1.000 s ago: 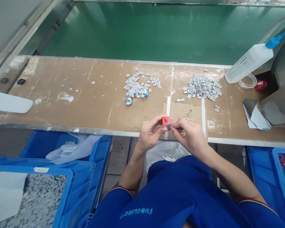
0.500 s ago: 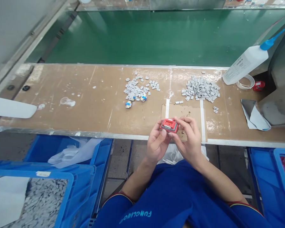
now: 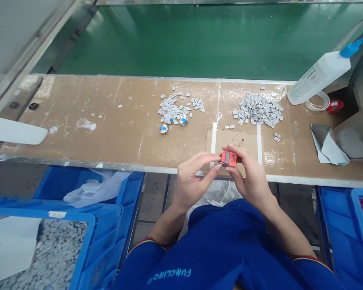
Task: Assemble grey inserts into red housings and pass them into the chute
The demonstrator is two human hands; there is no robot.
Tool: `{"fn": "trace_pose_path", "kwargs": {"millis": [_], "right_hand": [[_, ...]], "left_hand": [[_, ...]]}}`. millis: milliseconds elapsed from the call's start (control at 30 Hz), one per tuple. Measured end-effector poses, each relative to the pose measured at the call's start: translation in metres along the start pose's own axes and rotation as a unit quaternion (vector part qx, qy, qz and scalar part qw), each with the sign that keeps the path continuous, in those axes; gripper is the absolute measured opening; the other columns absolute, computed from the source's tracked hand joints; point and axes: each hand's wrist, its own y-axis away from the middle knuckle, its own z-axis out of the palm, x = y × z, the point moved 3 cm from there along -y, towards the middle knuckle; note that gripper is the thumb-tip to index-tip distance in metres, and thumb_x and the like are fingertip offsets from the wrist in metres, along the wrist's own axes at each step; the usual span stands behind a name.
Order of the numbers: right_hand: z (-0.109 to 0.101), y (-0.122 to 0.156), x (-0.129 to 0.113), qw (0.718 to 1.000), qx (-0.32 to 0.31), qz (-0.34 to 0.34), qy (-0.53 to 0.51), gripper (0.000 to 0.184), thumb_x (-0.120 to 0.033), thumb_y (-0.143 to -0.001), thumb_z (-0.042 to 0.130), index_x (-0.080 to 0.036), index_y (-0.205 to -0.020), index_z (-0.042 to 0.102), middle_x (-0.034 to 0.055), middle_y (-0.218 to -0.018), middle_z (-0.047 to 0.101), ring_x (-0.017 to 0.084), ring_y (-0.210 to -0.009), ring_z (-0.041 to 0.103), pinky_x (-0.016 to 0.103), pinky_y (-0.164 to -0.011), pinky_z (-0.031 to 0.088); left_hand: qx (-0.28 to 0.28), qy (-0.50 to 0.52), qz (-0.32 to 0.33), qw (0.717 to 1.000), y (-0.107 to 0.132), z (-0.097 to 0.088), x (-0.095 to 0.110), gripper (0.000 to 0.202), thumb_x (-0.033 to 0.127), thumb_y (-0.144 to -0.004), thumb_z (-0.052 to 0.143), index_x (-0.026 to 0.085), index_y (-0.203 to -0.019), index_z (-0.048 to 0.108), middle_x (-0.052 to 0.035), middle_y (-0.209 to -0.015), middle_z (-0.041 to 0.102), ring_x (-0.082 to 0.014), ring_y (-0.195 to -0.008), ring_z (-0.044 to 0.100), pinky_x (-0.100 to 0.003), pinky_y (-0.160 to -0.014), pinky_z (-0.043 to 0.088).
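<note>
A small red plastic part with a grey band is held up over the bench's front edge, one side turned toward me. My right hand grips it between thumb and fingers from the right. From the left, my left hand pinches its other end with thumb and fingertips. Beyond my hands lies a heap of small grey tiles. A second, looser heap of grey tiles lies to the left, with several blue-and-cream small pieces at its near side.
A white bottle with a blue nozzle leans at the right beside a tape roll and another red part. Behind the bench runs a green belt. Blue crates flank me below; the left one holds grey pieces.
The red part has been turned from its recessed face to its side and moved slightly right. My left hand has shifted from wrapping it to pinching its left end.
</note>
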Motion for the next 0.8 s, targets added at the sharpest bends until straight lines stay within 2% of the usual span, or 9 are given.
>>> {"fn": "trace_pose_path", "kwargs": {"millis": [233, 367, 600, 800], "right_hand": [[-0.003, -0.007, -0.003, 0.999, -0.002, 0.010, -0.048, 0.042, -0.024, -0.105, 0.059, -0.023, -0.146, 0.050, 0.0141, -0.134, 0.069, 0.025, -0.119, 0.071, 0.041, -0.098, 0.064], [-0.005, -0.008, -0.002, 0.998, -0.001, 0.014, -0.057, 0.040, -0.024, -0.105, 0.059, -0.023, -0.145, 0.051, 0.0142, -0.134, 0.069, 0.025, -0.119, 0.071, 0.042, -0.099, 0.063], [-0.009, -0.010, -0.001, 0.996, -0.023, 0.031, -0.075, 0.038, -0.025, -0.105, 0.058, -0.023, -0.143, 0.053, 0.0139, -0.138, 0.068, 0.027, -0.125, 0.069, 0.046, -0.105, 0.061], [-0.007, -0.011, 0.002, 0.995, -0.026, 0.040, -0.084, 0.036, -0.025, -0.105, 0.058, -0.023, -0.141, 0.055, 0.0140, -0.138, 0.069, 0.025, -0.117, 0.073, 0.042, -0.099, 0.063]], "left_hand": [[0.017, -0.041, 0.024, 0.999, -0.009, 0.001, 0.009, 0.019, 0.007, -0.090, 0.076, 0.019, -0.106, 0.077, -0.0048, -0.100, 0.077, -0.0136, -0.090, 0.074, -0.025, -0.080, 0.061], [0.016, -0.062, 0.037, 0.997, -0.010, 0.002, 0.012, 0.018, 0.009, -0.091, 0.075, 0.020, -0.106, 0.078, -0.0049, -0.099, 0.076, -0.0145, -0.090, 0.073, -0.027, -0.080, 0.061], [0.031, -0.082, 0.057, 0.995, -0.009, 0.004, 0.015, 0.017, 0.007, -0.091, 0.074, 0.019, -0.102, 0.078, -0.0035, -0.093, 0.075, -0.0125, -0.082, 0.072, -0.024, -0.072, 0.059], [0.026, -0.080, 0.063, 0.994, -0.008, 0.005, 0.011, 0.018, 0.004, -0.090, 0.074, 0.018, -0.101, 0.076, -0.0024, -0.090, 0.072, -0.0113, -0.080, 0.070, -0.022, -0.070, 0.057]]}}
